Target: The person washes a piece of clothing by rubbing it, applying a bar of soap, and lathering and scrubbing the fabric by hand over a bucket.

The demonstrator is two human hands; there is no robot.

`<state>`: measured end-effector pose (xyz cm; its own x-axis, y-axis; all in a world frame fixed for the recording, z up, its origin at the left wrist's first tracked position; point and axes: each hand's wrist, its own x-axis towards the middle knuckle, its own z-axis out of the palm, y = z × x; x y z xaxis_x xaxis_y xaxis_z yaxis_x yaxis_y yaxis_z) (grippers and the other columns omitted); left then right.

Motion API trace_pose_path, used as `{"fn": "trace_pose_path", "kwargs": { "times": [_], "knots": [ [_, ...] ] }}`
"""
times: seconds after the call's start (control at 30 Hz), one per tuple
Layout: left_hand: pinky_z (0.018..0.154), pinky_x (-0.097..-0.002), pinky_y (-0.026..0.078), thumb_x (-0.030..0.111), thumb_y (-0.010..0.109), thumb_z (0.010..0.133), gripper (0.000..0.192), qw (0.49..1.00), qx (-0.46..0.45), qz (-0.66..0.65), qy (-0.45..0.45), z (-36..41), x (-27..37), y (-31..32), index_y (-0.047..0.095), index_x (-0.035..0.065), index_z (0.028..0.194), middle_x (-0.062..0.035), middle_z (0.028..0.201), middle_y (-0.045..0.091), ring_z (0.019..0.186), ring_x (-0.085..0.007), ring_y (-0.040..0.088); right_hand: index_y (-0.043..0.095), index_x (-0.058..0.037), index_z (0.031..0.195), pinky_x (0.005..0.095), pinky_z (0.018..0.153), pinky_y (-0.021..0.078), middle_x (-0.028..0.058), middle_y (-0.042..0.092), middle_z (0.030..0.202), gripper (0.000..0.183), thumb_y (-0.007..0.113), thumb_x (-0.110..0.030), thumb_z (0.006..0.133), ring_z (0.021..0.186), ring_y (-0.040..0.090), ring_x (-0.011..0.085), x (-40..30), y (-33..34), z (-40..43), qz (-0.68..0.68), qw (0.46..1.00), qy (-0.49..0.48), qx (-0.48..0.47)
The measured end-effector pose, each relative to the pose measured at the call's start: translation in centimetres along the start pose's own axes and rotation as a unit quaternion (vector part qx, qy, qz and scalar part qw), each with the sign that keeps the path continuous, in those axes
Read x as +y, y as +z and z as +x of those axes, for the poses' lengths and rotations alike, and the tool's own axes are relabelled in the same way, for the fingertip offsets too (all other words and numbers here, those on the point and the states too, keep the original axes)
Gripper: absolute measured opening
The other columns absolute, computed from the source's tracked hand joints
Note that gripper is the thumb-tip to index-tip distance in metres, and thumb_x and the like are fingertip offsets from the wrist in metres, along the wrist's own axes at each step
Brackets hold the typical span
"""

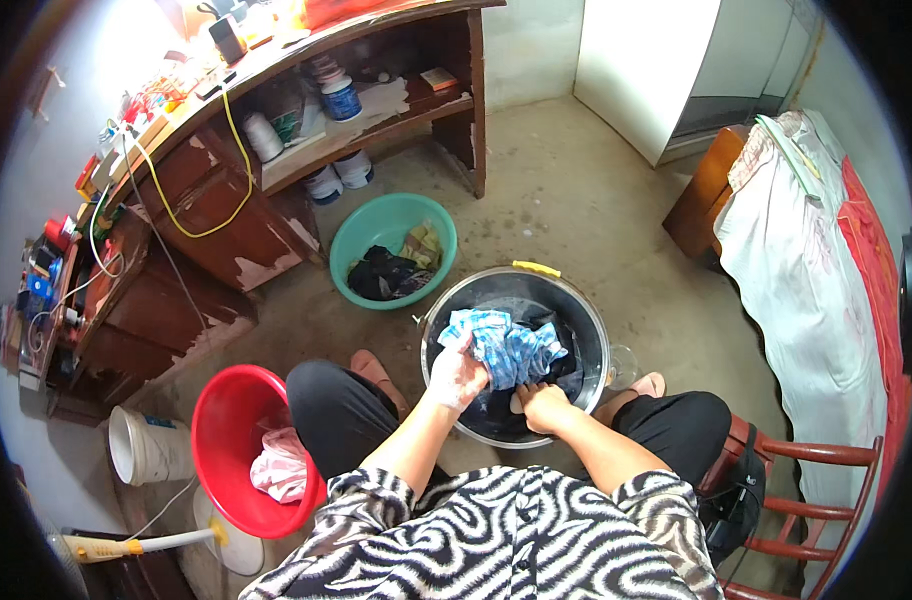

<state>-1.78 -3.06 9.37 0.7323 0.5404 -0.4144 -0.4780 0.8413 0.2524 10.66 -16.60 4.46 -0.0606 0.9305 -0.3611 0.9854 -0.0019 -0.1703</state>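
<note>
A blue-and-white checked cloth garment (512,341) is bunched up over a round metal tub (597,322), which stands between my knees. My left hand (456,375), with white suds on its skin, holds the garment's left side, thumb up. Curled at the cloth's lower edge, my right hand (544,407) grips it close to the tub's near wall; its fingertips are partly hidden. Dark fabric (568,367) lies in the tub beneath the garment. A yellow grip (536,268) sits on the tub's far rim.
A green basin (341,277) with dark and yellowish clothes stands beyond the tub, near a worn wooden desk (201,180). At my left are a red basin (223,450) holding pink cloth (280,465) and a white bucket (152,446). A red wooden chair (808,510) is at right.
</note>
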Motion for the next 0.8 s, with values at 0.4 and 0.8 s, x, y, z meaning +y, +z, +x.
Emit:
{"fn": "trace_pose_path", "kwargs": {
  "times": [0.4, 0.8],
  "knots": [
    [0.088, -0.0402, 0.044, 0.028, 0.038, 0.093, 0.032, 1.000, -0.029, 0.012, -0.002, 0.2, -0.2, -0.2, 0.050, 0.0028, 0.109, -0.0114, 0.106, 0.058, 0.098, -0.0240, 0.057, 0.052, -0.0042, 0.100, 0.0358, 0.046, 0.0420, 0.0051, 0.048, 0.057, 0.030, 0.053, -0.028, 0.083, 0.047, 0.049, 0.0211, 0.5, -8.9, 0.1, 0.602, 0.798, 0.014, 0.009],
    [0.090, -0.0423, 0.041, 0.034, 0.033, 0.093, 0.031, 0.995, -0.010, 0.046, -0.085, -1.5, -2.8, 1.5, 0.049, 0.0105, 0.106, -0.0090, 0.104, 0.058, 0.097, -0.0249, 0.055, 0.042, -0.0119, 0.116, 0.0448, 0.054, 0.0484, 0.0180, 0.054, 0.080, 0.041, 0.046, -0.039, 0.086, 0.067, 0.060, 0.0354, -0.5, -7.6, 3.3, 0.155, 0.932, 0.145, 0.294]
  ]
}}
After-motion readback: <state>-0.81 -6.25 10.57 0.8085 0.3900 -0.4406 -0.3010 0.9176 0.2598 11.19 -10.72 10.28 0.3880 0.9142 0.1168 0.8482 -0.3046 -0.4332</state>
